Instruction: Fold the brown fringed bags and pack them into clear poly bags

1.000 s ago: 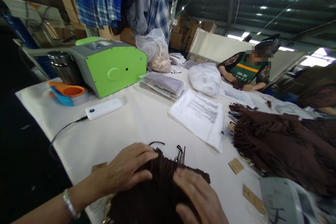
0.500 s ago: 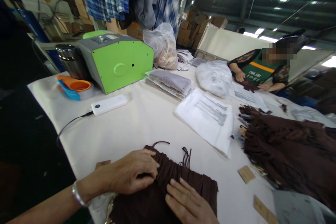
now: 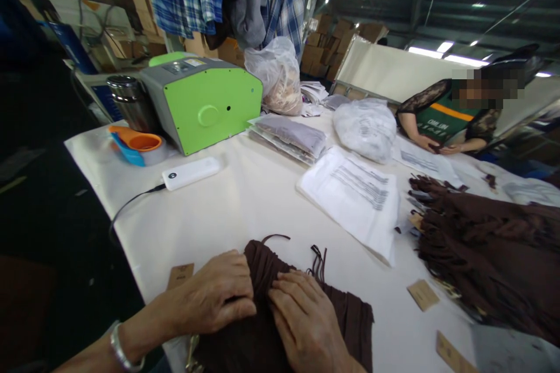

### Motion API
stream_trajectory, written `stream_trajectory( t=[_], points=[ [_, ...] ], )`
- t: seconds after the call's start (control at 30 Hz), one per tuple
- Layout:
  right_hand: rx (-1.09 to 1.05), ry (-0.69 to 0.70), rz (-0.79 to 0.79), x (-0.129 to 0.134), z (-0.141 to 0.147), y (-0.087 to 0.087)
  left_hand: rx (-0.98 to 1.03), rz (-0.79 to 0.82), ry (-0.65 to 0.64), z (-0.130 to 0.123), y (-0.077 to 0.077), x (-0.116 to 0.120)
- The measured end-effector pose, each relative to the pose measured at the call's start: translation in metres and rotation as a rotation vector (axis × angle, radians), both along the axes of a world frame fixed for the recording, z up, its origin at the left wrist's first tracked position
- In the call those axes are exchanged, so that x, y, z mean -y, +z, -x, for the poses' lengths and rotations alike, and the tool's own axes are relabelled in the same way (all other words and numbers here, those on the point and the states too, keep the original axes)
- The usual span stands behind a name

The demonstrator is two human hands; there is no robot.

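Observation:
A dark brown garment with a gathered, ruffled top edge and thin ties lies folded at the near side of the table. My left hand is closed at the garment's upper left edge, fingers curled into the fabric. Flat on the gathered part rests my right hand, its fingers stretched out and side by side. A brown cardboard tag lies left of the garment, partly behind my left wrist. The garment's lower part runs out of view.
A pile of brown garments lies at right, near loose tags. White printed bags, a green-and-grey machine, a tape roll in an orange dispenser and a white corded device stand beyond. A co-worker sits across.
My right hand has slid up and left over the gathered fabric, closer to my left hand. The left hand stays at the edge. The whole view has shifted slightly.

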State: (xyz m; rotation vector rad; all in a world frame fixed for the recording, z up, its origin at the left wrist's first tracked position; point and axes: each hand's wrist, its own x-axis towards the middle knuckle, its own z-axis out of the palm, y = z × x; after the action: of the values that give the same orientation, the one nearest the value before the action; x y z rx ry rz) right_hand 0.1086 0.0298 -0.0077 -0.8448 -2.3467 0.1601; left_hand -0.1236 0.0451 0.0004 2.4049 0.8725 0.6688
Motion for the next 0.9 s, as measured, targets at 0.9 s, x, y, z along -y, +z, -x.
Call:
stream_trajectory(
  t=[0.9],
  points=[
    [0.376, 0.077, 0.329, 0.012, 0.017, -0.01, -0.147, 0.293, 0.165, -0.002, 0.025, -0.044]
  ],
)
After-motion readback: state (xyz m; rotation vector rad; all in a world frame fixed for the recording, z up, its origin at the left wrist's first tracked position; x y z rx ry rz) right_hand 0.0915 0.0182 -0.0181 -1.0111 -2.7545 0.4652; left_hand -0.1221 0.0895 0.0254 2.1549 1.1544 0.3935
